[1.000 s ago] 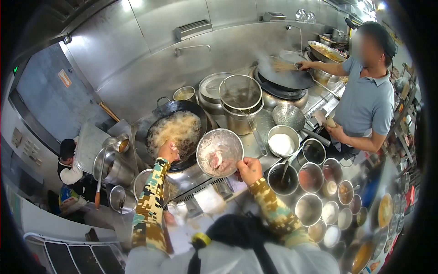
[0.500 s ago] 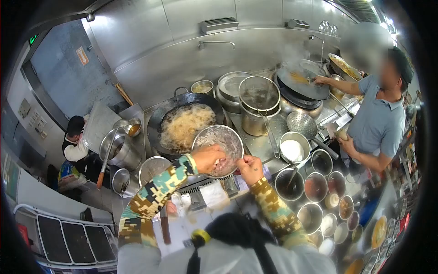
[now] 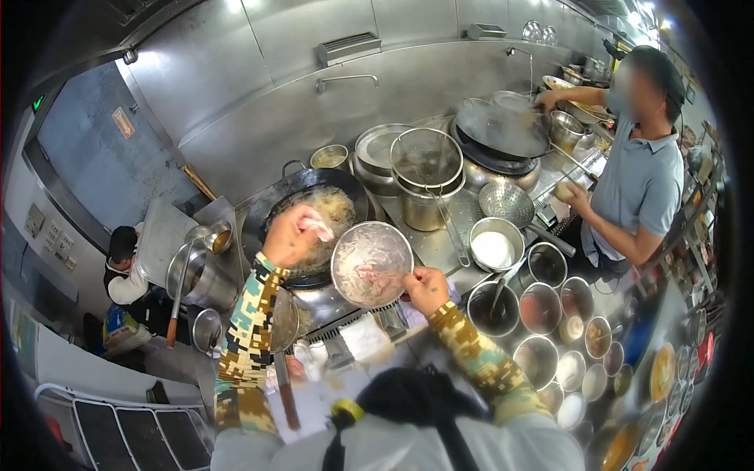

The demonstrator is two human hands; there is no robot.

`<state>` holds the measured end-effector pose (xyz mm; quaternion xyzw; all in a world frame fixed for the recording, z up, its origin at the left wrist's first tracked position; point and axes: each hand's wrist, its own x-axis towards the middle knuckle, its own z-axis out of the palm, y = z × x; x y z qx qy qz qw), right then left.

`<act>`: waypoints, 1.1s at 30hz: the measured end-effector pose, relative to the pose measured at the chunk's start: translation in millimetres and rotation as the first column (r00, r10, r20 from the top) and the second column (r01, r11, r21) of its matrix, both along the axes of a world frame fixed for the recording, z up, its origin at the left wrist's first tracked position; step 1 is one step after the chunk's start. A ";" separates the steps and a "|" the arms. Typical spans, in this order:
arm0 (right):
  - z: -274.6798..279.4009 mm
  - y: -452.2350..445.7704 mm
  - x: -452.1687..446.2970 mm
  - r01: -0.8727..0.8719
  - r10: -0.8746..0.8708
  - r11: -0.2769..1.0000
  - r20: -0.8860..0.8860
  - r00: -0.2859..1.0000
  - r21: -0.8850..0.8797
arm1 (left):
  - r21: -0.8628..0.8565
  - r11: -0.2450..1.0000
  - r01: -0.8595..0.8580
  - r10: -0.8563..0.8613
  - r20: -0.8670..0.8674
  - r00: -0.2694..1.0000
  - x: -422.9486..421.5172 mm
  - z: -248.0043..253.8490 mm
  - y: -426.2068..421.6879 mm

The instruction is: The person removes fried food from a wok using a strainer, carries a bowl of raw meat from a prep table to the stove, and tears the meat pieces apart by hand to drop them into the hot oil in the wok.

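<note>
My left hand (image 3: 289,235) is over the near part of the wok (image 3: 302,181), its thumb and fingers pinched together on a pale, coated strip of raw meat (image 3: 318,226). How many of those fingers bear on the strip I cannot tell, since the back of my hand hides some of them. The strip hangs above the wok's frothing oil (image 3: 334,202). My right hand (image 3: 426,290) is clamped on the rim of a round steel bowl (image 3: 340,280), which I hold up at the wok's near right side, tilted so that I see inside. More pinkish strips and a whitish coating lie in it.

On the near side of the wok, partly behind my left sleeve (image 3: 245,345), lies a round strainer (image 3: 284,322) with a wooden handle. A white cloth (image 3: 365,336) is also on that side, nearer my body. Just beyond the wok's loop handle stands a small steel pot (image 3: 329,159). To the wok's right, a deep wire-rimmed strainer (image 3: 426,159) sits on a steel stockpot (image 3: 428,212); well apart on the same side, a person in a blue polo shirt (image 3: 646,177) stands near a second, steaming wok (image 3: 503,133)
</note>
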<state>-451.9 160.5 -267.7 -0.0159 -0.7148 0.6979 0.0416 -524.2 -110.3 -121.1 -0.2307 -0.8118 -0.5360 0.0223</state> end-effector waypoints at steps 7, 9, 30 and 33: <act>23.7 17.8 14.4 0.033 -0.023 0.996 0.128 0.992 -0.078 | -0.594 0.771 -0.230 0.244 -0.058 0.968 -75.8 -140.7 -54.5; 27.6 19.0 16.7 0.063 -0.055 0.996 0.117 0.992 -0.065 | -0.617 0.763 -0.194 0.259 0.017 0.966 -75.2 -149.3 -46.2; 17.3 -4.7 8.8 -0.043 0.046 0.992 0.018 0.999 -0.120 | -0.502 0.862 0.074 -0.233 -0.263 0.936 12.4 -26.7 51.7; 12.1 0.8 7.4 -0.018 0.021 0.999 0.058 0.998 -0.045 | -0.278 0.960 -0.010 -0.037 -0.163 0.986 4.7 -8.4 36.0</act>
